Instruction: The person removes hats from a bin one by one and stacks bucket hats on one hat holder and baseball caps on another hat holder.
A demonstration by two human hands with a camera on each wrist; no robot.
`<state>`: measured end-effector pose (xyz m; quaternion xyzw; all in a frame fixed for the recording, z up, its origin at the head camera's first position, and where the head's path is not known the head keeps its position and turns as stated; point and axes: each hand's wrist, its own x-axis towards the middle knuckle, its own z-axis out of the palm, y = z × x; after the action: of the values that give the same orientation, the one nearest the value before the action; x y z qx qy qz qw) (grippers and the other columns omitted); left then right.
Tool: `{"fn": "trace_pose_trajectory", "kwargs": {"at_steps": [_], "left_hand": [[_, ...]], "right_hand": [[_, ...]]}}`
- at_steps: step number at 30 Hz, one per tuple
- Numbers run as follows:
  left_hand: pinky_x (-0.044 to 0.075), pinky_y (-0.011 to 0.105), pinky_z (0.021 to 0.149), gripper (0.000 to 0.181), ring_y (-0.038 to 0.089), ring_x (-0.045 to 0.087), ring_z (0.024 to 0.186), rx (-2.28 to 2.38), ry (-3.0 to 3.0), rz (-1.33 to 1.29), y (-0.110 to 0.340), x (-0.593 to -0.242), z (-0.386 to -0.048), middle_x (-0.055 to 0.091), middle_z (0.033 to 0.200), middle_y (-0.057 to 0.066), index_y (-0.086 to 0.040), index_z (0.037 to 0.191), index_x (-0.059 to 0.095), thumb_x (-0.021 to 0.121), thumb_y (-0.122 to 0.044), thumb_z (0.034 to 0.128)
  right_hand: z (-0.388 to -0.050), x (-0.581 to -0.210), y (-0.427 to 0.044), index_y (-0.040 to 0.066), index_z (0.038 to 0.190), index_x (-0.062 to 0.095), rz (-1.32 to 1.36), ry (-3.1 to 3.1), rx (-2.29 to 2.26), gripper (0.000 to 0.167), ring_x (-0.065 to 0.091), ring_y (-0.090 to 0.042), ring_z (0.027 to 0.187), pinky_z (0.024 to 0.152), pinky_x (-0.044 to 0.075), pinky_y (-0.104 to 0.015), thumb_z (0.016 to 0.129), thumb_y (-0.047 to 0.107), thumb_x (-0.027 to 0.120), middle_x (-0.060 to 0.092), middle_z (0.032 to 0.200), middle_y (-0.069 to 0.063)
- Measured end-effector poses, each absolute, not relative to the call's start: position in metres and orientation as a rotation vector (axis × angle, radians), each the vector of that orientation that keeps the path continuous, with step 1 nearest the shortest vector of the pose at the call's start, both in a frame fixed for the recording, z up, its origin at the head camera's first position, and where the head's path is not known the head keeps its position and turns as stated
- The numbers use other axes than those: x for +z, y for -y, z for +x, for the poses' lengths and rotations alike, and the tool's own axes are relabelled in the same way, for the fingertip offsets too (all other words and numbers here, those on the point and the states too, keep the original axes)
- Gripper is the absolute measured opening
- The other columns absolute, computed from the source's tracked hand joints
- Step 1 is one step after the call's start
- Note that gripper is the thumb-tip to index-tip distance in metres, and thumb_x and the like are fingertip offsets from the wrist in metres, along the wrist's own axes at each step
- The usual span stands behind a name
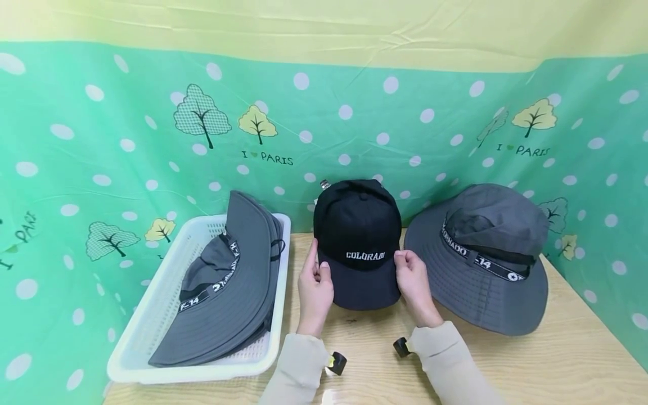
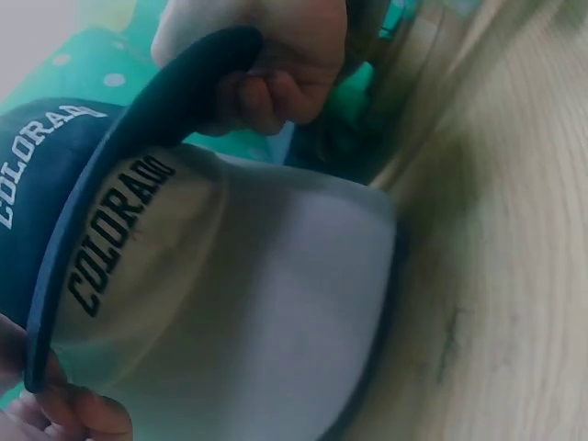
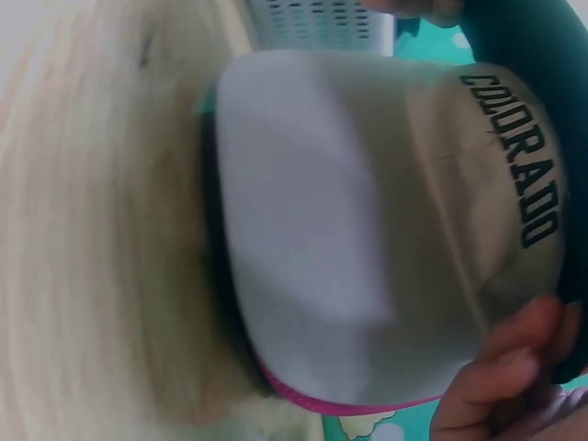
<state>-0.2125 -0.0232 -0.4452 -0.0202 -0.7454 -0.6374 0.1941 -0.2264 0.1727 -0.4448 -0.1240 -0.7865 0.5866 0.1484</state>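
A black baseball cap [image 1: 356, 219] with white "COLORADO" lettering is held between both hands in the head view. My left hand [image 1: 315, 287] pinches the brim's left side, and my right hand [image 1: 414, 284] grips its right side. Under the raised brim, a pale baseball cap [image 2: 276, 266] with dark "COLORADO" lettering shows in both wrist views; the black cap hides it in the head view. A pink brim edge [image 3: 340, 405] and a dark one peek out beneath the pale brim, so several caps appear stacked.
To the left stands a white plastic basket [image 1: 197, 376] holding grey wide-brimmed hats [image 1: 243, 298]. Another grey wide-brimmed hat [image 1: 498, 219] sits close to my right hand. A green dotted curtain [image 1: 354, 135] hangs behind the wooden table [image 1: 369, 388].
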Motion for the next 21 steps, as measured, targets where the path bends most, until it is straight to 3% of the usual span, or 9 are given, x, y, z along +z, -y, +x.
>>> {"fn": "trace_pose_trajectory", "kwargs": {"at_steps": [6,13,21], "left_hand": [[0.038,0.025,0.055,0.053,0.013,0.041,0.057,-1.776,2.102,-0.020,0.023,-0.459,-0.217,0.040,0.065,-0.001,-0.023,0.146,0.040,0.051,-0.004,0.0965],[0.038,0.023,0.059,0.043,0.012,0.042,0.061,-1.818,2.074,0.072,0.023,-0.478,-0.224,0.044,0.069,-0.001,-0.011,0.139,0.048,0.054,-0.008,0.0967],[0.038,0.020,0.058,0.034,0.010,0.043,0.062,-1.884,1.979,0.144,0.019,-0.485,-0.227,0.051,0.075,0.003,-0.007,0.130,0.058,0.057,-0.009,0.0958]], "right_hand": [[-0.226,-0.454,-0.173,0.001,0.088,0.056,-0.311,2.338,1.593,0.025,0.044,-0.022,0.071,0.064,0.036,-0.032,0.101,0.020,0.045,0.042,0.070,-0.005],[-0.227,-0.463,-0.172,0.003,0.082,0.048,-0.246,2.379,1.492,0.026,0.041,-0.023,0.070,0.063,0.033,-0.033,0.102,0.019,0.044,0.038,0.070,-0.004],[-0.228,-0.468,-0.171,0.004,0.082,0.049,-0.240,2.374,1.456,0.026,0.042,-0.022,0.071,0.063,0.033,-0.033,0.102,0.020,0.044,0.039,0.071,-0.005]]}}
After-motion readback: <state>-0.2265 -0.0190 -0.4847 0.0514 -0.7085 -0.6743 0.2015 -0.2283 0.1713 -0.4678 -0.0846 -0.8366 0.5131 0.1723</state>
